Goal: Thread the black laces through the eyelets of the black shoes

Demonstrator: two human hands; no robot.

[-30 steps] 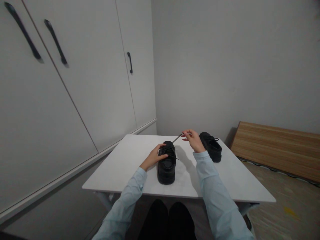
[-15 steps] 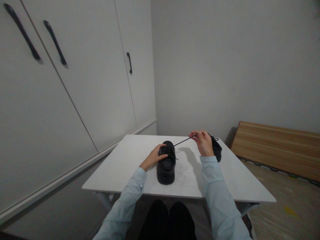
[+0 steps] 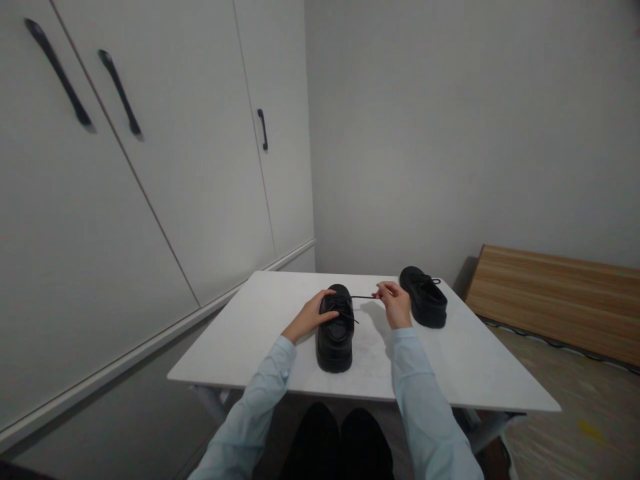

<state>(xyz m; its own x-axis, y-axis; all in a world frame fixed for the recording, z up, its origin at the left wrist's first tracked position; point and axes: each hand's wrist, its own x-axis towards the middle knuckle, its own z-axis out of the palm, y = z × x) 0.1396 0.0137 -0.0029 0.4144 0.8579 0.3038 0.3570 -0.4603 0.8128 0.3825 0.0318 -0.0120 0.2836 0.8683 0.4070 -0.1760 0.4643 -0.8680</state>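
A black lace-up shoe point(image 3: 334, 353) stands on the white table in front of me, toe pointing away. My left hand point(image 3: 313, 317) grips its left side, with the thumb and a finger lying over the lacing. Between the fingertips of my right hand point(image 3: 394, 303) is a black shoelace point(image 3: 364, 297), stretched almost level from the upper right of the lacing. A short lace end also sticks out at the shoe's right side, lower down. Beyond my right hand sits a second black shoe point(image 3: 431, 313), with a lace loop showing on its top.
The white table point(image 3: 220, 353) has a wall behind it. White cabinets point(image 3: 200, 167) with dark handles line the left. At the right, a wood-grain board point(image 3: 555, 293) lies low beyond the table edge.
My right hand has come down and left, closer to the shoe, so the lace runs level and shorter. The second shoe shows more fully. My left hand keeps its hold.
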